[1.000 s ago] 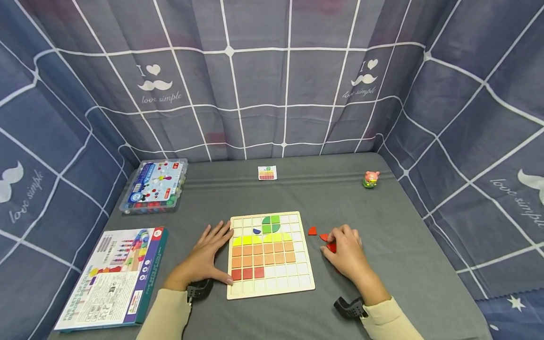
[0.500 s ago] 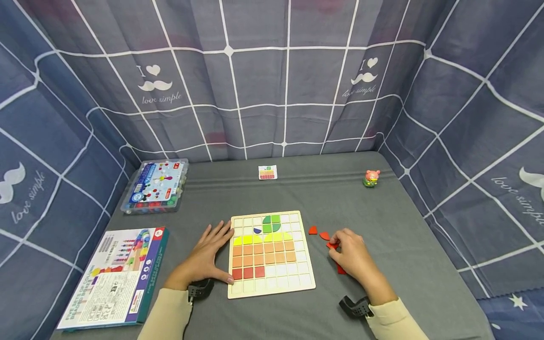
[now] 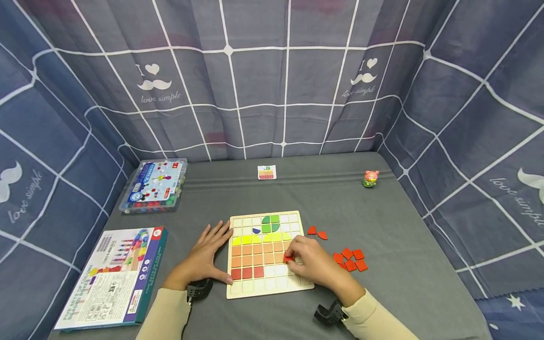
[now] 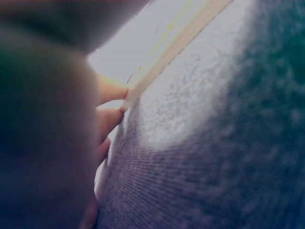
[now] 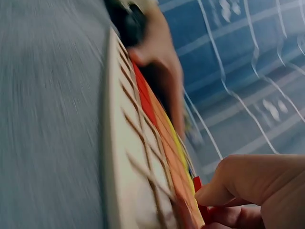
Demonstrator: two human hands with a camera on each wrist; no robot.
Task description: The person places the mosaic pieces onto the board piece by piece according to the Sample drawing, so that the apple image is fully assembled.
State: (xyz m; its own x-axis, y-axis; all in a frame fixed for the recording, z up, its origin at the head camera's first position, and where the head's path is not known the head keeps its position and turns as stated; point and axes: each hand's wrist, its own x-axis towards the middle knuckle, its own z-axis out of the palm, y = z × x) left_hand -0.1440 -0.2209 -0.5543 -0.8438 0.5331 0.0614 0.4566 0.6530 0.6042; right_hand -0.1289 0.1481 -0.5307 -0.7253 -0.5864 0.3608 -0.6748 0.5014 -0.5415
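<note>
A pale wooden grid board [image 3: 272,285] lies on the grey cloth, filled in part with green, yellow, orange and red pieces and one dark blue piece [image 3: 256,231]. My left hand [image 3: 208,255] rests at its left edge, fingers straight and thumb on the lower left corner. Over the right part of the board, my right hand [image 3: 312,259] pinches a red square tile [image 3: 288,258]; the right wrist view shows that red tile [image 5: 198,183] between thumb and fingers. Three red squares [image 3: 247,273] sit in a row at the lower left of the grid.
Several loose red squares [image 3: 350,259] lie right of the board, with two curved red pieces [image 3: 317,232] above them. A small pattern card [image 3: 267,172] lies behind the board. A pig figurine [image 3: 370,179], a clear plastic case [image 3: 155,185] and a flat box [image 3: 112,278] stand around.
My right hand has moved left from the loose red pieces to over the board, carrying a red tile. My left hand has stayed in place.
</note>
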